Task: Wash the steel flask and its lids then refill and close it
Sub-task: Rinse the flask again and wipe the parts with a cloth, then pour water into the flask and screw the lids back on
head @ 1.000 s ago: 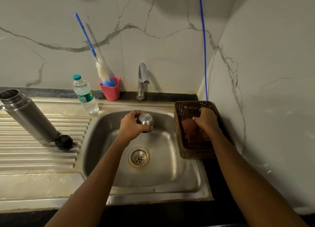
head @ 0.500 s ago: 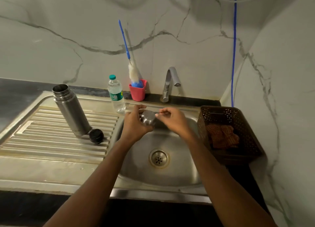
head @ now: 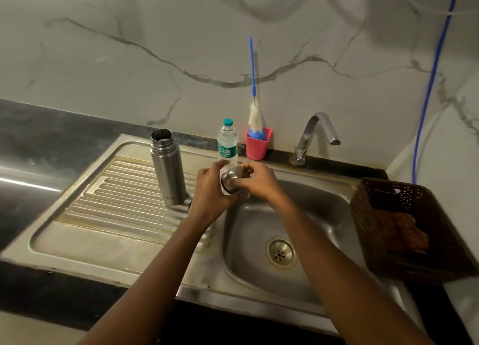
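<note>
The steel cup lid (head: pixel 231 179) is showing a brushed, domed shell that is catching a dull glare, with a thin dark band near its open edge. It is being held in the air over the back left rim of the sink basin (head: pixel 318 215), just in front of the water bottle (head: pixel 227 143).

The left hand (head: pixel 210 187) is wrapping round the lid's open end from the left. The right hand (head: pixel 258 181) is curling its fingers over the domed end from the right, so the lid is sitting pinched between the two palms and is only partly showing.

The steel flask (head: pixel 168 168) is standing upright and uncapped on the drainboard (head: pixel 108 204), near the left hand but not touching it.

A second ago the left hand alone was gripping the lid over the basin while the right hand was resting on the red cloth (head: pixel 404 232) in the brown basket (head: pixel 383 194). Now the right hand is on the lid, well apart from the basket.
</note>
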